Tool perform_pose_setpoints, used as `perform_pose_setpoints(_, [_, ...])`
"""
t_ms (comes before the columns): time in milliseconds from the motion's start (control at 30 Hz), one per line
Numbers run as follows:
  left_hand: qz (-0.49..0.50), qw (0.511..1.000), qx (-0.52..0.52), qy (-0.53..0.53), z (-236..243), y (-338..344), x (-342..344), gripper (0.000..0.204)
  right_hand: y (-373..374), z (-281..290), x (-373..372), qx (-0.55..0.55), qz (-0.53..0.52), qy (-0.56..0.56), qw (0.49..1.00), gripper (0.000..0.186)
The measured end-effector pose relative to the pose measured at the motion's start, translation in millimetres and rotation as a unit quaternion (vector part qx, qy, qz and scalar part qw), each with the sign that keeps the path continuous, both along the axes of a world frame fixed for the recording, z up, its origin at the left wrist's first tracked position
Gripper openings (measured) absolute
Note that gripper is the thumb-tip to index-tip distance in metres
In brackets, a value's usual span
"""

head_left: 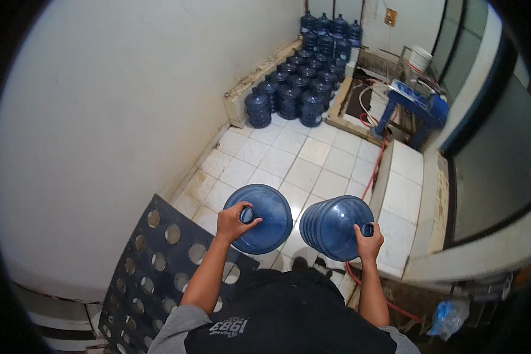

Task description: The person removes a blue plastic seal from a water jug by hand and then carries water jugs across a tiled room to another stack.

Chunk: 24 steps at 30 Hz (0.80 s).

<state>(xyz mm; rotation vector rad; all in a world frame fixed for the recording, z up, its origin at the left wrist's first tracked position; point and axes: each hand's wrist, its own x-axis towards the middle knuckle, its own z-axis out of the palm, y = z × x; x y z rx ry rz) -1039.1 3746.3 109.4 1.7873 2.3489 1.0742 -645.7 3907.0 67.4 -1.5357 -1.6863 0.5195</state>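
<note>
My left hand (235, 221) grips the neck of an empty-looking blue water jug (265, 212), seen from the top in the middle of the head view. My right hand (369, 242) is closed round the neck of a second blue jug (330, 224), just right of the first and angled, with its ribbed side showing. The two jugs hang close beside each other in front of my dark shirt, above the white tiles.
Several rows of blue jugs (289, 100) line the back left wall. A perforated dark board (133, 277) lies left of me. A blue stand (410, 106), white bucket (420, 57), red hose (376, 168) and tiled ledge (398, 194) are on the right, with a plastic bag (448, 318) lower down.
</note>
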Motion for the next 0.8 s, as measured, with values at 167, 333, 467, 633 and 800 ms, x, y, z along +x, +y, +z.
perform_pose_setpoints(167, [0.031,0.999,-0.010,-0.024,27,124,-71,0.048,166,14,-103,-0.007,0.018,-0.035,0.999,0.050])
perform_pose_setpoints(333, [0.054,0.997,0.042,-0.031,-10,262,-154,0.047,325,-2,-193,0.038,0.064,-0.051,0.996,0.045])
perform_pose_setpoints(467, [0.110,0.992,-0.015,-0.058,-34,381,-213,0.049,434,-22,-262,0.031,0.056,-0.067,0.996,0.046])
perform_pose_setpoints(633, [0.108,0.988,-0.088,-0.062,-31,538,-291,0.049,535,-2,-335,-0.015,0.053,-0.084,0.995,0.052])
perform_pose_setpoints(800, [0.056,0.990,-0.128,-0.019,-53,689,-375,0.057,648,-27,-407,-0.056,0.042,-0.078,0.995,0.051])
